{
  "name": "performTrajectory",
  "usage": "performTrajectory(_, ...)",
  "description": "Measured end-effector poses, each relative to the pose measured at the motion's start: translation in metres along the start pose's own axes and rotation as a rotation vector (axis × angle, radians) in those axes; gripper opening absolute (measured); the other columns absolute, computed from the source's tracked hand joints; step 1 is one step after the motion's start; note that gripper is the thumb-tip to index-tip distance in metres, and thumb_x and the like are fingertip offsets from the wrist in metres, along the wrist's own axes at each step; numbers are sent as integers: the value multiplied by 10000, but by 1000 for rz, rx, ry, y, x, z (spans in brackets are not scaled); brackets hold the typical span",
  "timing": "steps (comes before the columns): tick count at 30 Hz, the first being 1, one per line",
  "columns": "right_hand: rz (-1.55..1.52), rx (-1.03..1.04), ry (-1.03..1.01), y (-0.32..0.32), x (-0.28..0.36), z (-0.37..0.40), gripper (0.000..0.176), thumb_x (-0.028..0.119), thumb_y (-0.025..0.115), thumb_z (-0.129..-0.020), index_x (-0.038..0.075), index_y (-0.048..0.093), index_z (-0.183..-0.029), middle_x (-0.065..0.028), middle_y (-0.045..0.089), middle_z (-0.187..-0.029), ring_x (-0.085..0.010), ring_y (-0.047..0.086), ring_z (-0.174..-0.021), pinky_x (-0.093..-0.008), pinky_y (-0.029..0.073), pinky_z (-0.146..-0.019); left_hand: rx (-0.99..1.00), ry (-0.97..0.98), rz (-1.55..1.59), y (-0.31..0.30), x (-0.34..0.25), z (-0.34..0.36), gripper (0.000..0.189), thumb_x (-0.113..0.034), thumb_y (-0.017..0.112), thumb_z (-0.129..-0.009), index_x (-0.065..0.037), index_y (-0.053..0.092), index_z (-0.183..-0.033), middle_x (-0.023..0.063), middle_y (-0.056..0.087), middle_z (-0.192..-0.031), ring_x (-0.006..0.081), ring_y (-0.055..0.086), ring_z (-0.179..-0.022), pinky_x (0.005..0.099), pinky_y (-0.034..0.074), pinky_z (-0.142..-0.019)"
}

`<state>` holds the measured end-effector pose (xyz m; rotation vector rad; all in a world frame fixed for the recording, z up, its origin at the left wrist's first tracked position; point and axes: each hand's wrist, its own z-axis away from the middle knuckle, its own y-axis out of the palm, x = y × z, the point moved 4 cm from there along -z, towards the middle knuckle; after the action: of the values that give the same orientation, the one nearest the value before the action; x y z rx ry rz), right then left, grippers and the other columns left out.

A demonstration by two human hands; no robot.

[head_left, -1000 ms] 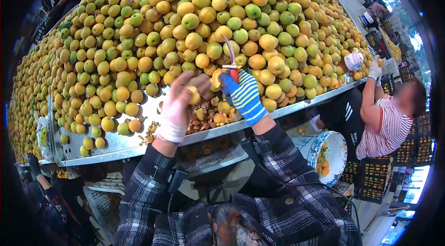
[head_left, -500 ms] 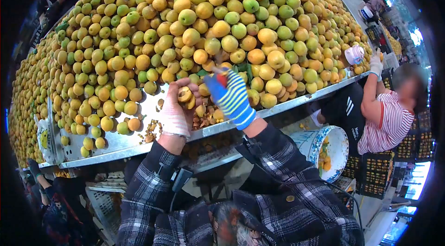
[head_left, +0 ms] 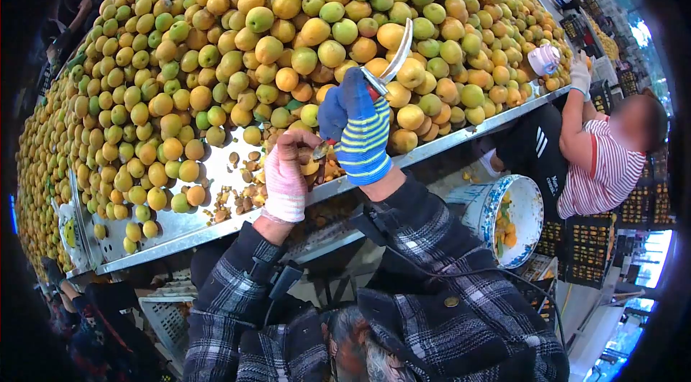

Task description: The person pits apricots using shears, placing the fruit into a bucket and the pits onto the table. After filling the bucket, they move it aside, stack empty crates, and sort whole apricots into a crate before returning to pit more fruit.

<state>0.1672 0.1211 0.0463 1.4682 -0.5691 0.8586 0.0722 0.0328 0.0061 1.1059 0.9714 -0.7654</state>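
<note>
My right hand point(head_left: 360, 134), in a blue and yellow striped glove, is closed around pruning shears with a red handle. The curved metal blade point(head_left: 399, 55) points up and to the right over the apricots point(head_left: 331, 52). Just left of it, my left hand point(head_left: 285, 177), in a pale pink and white glove with bare fingertips, pinches a piece of cut apricot point(head_left: 310, 167). Its fingers and the right hand partly hide that piece. Loose brown apricot stones point(head_left: 248, 175) lie on the metal table point(head_left: 217, 166) beside the left hand.
A white and blue bucket point(head_left: 471, 202) with apricot pieces stands below the table edge to the right. A person in a striped shirt point(head_left: 601, 188) works beyond it. A pink and white container point(head_left: 545, 59) sits among the fruit. Black crates point(head_left: 586, 252) stand at the right.
The shears have swung from the left hand's fruit to point up and right. My left hand has turned; the opened apricot seen in it before is now mostly hidden.
</note>
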Motion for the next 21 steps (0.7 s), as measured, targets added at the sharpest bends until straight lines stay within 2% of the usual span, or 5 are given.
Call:
performTrajectory(3, 11, 53, -38, -15, -13, -6, 189, 142, 601, -914, -24, 631, -1000, -19, 653, -807, -105, 611, -711, -249, 474, -612, -14, 87, -94, -5, 6, -4, 563, -566, 382, -962, -42, 586, -924, 11, 577, -783, 74, 515, -622, 213, 408, -553)
performTrajectory(6, 127, -27, -102, -28, -30, -12, 191, 142, 587, -922, -4, 625, -1038, -20, 653, -810, -112, 621, -714, -254, 482, -620, -79, 131, -168, -4, 7, -5, 532, -520, 382, -985, -37, 591, -905, 3, 570, -791, 66, 485, -701, 217, 400, -668)
performTrajectory(11, -323, -89, 137, -3, -21, -11, 419, 383, 601, -925, 212, 363, -625, 59, 301, -462, -74, 278, -347, -255, 191, -345, -167, 202, -204, -1, 2, -8, 484, -473, 411, -994, -35, 587, -888, 12, 563, -805, 93, 486, -753, 242, 403, -721)
performTrajectory(18, -347, -178, 301, 6, -31, -13, 521, 450, 497, -965, 217, 263, -562, 56, 195, -482, -108, 194, -365, -295, 169, -377, -293, 420, -301, -1, 2, -13, 477, -500, 417, -982, -56, 549, -870, 27, 568, -778, 122, 536, -728, 265, 444, -677)
performTrajectory(21, -378, -178, 307, 13, -27, -17, 553, 458, 514, -953, 219, 229, -544, 59, 183, -479, -111, 183, -378, -297, 180, -391, -225, -34, 267, 0, 9, -11, 465, -541, 424, -961, -90, 535, -983, 34, 578, -751, 106, 513, -481, 231, 422, -428)
